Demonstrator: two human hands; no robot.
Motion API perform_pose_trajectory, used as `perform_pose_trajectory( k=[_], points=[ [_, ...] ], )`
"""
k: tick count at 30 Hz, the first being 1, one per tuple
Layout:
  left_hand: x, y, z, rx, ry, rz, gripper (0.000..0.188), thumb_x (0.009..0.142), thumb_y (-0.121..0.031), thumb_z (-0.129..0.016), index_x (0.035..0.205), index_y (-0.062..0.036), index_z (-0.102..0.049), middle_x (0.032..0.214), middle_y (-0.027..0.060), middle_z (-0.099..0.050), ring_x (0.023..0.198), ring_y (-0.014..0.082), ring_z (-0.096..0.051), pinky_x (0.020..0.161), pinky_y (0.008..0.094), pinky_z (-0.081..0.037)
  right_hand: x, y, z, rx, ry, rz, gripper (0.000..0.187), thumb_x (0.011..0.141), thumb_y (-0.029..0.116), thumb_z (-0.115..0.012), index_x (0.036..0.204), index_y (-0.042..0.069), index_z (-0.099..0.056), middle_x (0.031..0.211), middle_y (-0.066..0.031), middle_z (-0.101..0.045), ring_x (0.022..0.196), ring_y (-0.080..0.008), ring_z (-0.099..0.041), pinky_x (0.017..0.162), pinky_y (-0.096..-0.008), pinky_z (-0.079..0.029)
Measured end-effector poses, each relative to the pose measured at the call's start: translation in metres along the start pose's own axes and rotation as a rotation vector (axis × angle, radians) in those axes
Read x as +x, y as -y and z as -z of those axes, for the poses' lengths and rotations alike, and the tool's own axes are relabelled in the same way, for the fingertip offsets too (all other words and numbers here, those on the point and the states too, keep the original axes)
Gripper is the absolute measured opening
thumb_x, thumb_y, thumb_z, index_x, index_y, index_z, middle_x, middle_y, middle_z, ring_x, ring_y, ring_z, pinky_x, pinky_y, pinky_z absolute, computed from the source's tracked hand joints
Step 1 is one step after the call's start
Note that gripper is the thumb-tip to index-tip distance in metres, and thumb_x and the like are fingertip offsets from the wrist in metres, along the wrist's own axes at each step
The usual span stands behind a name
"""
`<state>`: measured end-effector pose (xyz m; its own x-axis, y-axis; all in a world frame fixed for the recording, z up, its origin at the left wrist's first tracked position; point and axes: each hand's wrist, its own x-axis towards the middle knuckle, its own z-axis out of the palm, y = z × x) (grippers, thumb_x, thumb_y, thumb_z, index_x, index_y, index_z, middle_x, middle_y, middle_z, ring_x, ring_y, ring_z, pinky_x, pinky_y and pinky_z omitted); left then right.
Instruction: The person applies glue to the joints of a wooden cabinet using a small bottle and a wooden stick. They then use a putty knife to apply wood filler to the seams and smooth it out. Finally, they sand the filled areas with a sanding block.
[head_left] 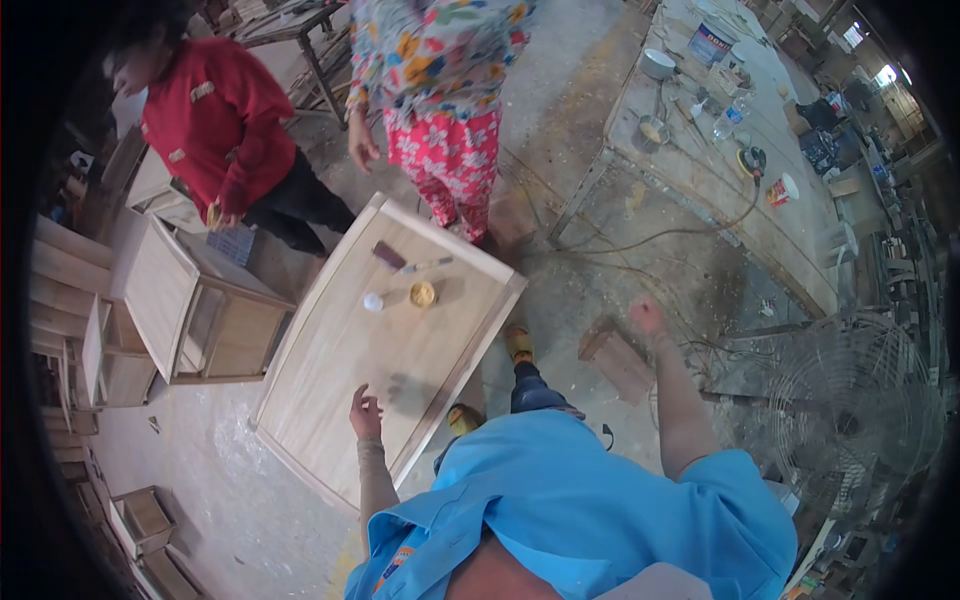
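Note:
My left hand [366,412] hovers over a pale wooden panel with raised rims [330,380], its fingers loosely bent and apart, holding nothing I can see. Its shadow falls on the wood beside it. On the far part of that panel lie a dark brown block [388,255], a putty knife [427,265], an open tub of yellowish paste [423,294] and a small white round piece [373,302]. My right hand [648,316] is out to the right, above the floor near a wooden block [615,358]. Motion blurs its fingers.
A person in red [215,130] stands far left by wooden cabinets [230,320]; another in flowered clothes [440,110] stands beyond the panel. A long workbench [690,170] at right carries pots, a bottle and a corded sander [750,160]. Cables cross the floor towards a fan [850,410].

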<state>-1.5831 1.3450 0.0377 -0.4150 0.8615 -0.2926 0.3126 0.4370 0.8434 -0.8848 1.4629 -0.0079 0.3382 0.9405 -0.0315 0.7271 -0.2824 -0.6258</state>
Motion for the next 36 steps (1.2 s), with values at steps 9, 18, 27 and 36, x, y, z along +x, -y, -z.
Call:
perform_pose_trajectory(
  k=[9,18,27,36],
  points=[
    [-0.016,-0.047,-0.042,0.16,-0.017,0.159,0.038,0.084,-0.01,-0.056,0.121,-0.0113,-0.056,0.079,0.009,-0.065,0.056,0.0161,-0.063,0.051,0.0303,-0.05,0.331,0.047,0.085,0.808,-0.06,-0.297,0.028,0.094,0.03,-0.049,0.096,0.003,-0.056,0.084,-0.0138,-0.066,0.074,-0.0229,-0.064,0.065,-0.0368,-0.054],
    [-0.062,-0.037,-0.039,0.305,-0.219,0.238,0.033,0.079,-0.01,-0.062,0.112,-0.01,-0.06,0.086,0.0134,-0.066,0.069,0.0235,-0.064,0.067,0.0359,-0.053,0.456,0.114,0.042,0.738,-0.004,-0.283,0.028,0.094,0.028,-0.048,0.099,0.002,-0.056,0.086,-0.0141,-0.065,0.075,-0.0235,-0.065,0.065,-0.0361,-0.054],
    [-0.098,-0.036,-0.048,0.445,-0.278,0.39,0.034,0.082,-0.015,-0.056,0.116,-0.0151,-0.06,0.103,0.0164,-0.064,0.102,0.0332,-0.059,0.092,0.0427,-0.046,0.418,0.251,-0.095,0.407,0.238,0.134,0.028,0.094,0.027,-0.048,0.101,0.001,-0.056,0.088,-0.0144,-0.065,0.076,-0.0241,-0.066,0.065,-0.0354,-0.055],
    [-0.128,-0.043,-0.056,0.327,-0.364,0.524,0.033,0.081,-0.018,-0.056,0.113,-0.0119,-0.061,0.098,0.0171,-0.065,0.094,0.0344,-0.061,0.084,0.043,-0.048,0.296,0.323,-0.18,0.095,0.666,0.362,0.028,0.094,0.025,-0.048,0.103,0.0,-0.055,0.091,-0.0147,-0.065,0.077,-0.0248,-0.066,0.065,-0.0347,-0.055]
  ],
)
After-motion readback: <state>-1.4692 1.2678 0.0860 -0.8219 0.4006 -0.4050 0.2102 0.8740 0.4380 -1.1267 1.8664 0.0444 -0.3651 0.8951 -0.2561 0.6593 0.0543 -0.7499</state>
